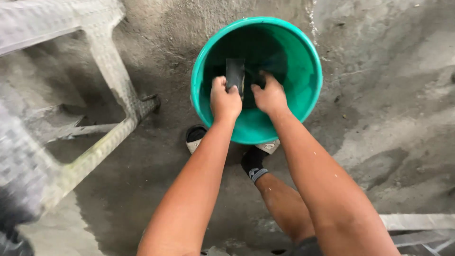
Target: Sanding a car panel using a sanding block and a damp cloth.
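A teal plastic bucket [303, 71] stands on the wet concrete floor, dark inside. Both my hands reach into it. My left hand [224, 99] grips a dark flat piece [235, 72] that sticks up from the bucket's inside. My right hand [270, 95] sits just right of that piece, fingers curled down into dark wet material in the bucket; what it grasps is hidden.
My leg [279, 204] and sandalled feet [195, 137] stand right under the bucket's near rim. A dusty grey plastic chair or stool frame [113, 76] fills the left side. Pale boards [417, 222] lie at the lower right. Wet grey concrete [388, 95] surrounds everything.
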